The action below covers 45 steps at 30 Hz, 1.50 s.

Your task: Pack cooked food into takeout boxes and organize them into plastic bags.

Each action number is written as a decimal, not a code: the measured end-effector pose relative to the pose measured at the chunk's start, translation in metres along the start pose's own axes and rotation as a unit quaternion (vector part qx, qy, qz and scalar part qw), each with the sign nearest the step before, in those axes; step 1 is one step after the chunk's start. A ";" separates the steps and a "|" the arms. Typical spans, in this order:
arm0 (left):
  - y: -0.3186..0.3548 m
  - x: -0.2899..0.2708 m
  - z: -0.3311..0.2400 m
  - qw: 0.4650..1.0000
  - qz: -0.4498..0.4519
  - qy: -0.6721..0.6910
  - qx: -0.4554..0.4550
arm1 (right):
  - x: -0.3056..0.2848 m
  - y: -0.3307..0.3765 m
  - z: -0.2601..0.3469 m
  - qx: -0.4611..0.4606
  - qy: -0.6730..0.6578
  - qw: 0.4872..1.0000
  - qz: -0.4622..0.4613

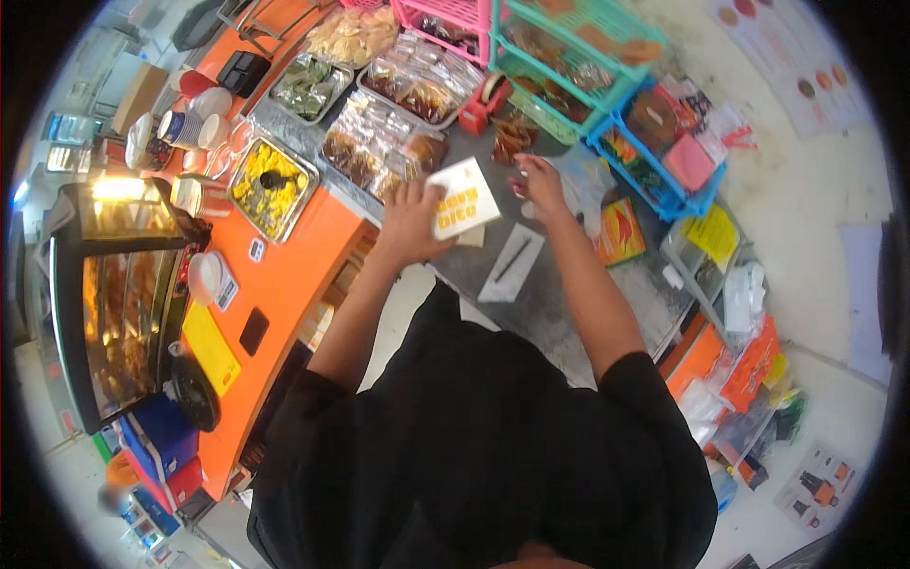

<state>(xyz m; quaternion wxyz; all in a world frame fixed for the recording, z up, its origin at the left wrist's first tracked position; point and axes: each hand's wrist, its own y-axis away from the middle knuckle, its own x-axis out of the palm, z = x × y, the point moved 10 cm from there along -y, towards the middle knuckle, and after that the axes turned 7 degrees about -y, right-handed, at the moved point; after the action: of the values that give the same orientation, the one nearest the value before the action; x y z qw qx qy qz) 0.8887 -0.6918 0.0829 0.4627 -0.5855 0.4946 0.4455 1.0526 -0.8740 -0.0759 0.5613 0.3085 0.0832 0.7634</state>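
Note:
My left hand is closed on the left edge of a flat white paper food packet with yellow lettering, held above the grey worktop. To its right is my right hand, its fingers curled in toward each other. Whether something small sits between those fingertips is too blurred to make out. Just beyond them lies a small bag of brown sauce. Below the hands, a white sheet with a dark pen-like stick on it rests on the worktop.
Trays of bagged sauces and a tray of yellow food stand left and far. A red tape dispenser, green baskets and a blue basket line the far right. A lit food warmer stands on the orange counter.

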 end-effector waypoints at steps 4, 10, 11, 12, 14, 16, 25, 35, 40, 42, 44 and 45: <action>-0.015 0.029 0.017 0.995 0.051 0.040 0.069 | 0.064 -0.122 -0.011 0.062 -0.026 0.997 -0.048; -0.024 0.031 0.026 0.989 0.081 0.097 0.080 | 0.073 -0.188 -0.040 0.063 -0.079 0.984 -0.148; -0.025 0.032 0.028 0.988 0.075 0.105 0.085 | 0.070 -0.192 -0.045 0.064 -0.072 0.984 -0.151; -0.024 0.032 0.030 0.987 0.070 0.114 0.085 | 0.068 -0.189 -0.053 0.065 -0.145 0.973 -0.169; -0.024 0.037 0.034 0.984 0.087 0.130 0.082 | 0.064 -0.180 -0.056 0.066 -0.211 0.956 -0.192; -0.023 0.034 0.034 0.980 0.072 0.152 0.102 | 0.075 -0.170 -0.042 0.031 -0.245 0.956 -0.157; -0.031 0.036 0.038 0.973 0.071 0.183 0.124 | 0.093 -0.153 -0.030 0.031 -0.217 0.976 0.019; -0.021 0.036 0.036 0.973 0.069 0.191 0.110 | 0.072 -0.153 -0.078 0.069 0.048 0.994 -0.065; -0.025 0.038 0.032 0.974 0.067 0.184 0.115 | 0.030 -0.178 -0.082 0.068 0.246 0.955 -0.148; -0.024 0.045 0.031 0.979 0.066 0.160 0.110 | 0.034 -0.165 -0.078 0.175 0.130 0.966 -0.135; -0.028 0.044 0.032 0.980 0.081 0.160 0.090 | 0.058 -0.131 -0.025 0.146 0.210 0.967 -0.020; -0.027 0.049 0.029 0.977 0.093 0.164 0.098 | 0.056 -0.105 -0.008 0.153 0.202 0.967 -0.031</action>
<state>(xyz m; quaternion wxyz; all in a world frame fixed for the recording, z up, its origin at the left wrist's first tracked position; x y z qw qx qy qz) 0.9191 -0.6694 0.0321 0.3871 -0.5537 0.6573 0.3340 1.1228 -0.7839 -0.1106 0.5026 0.2274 0.3201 0.7702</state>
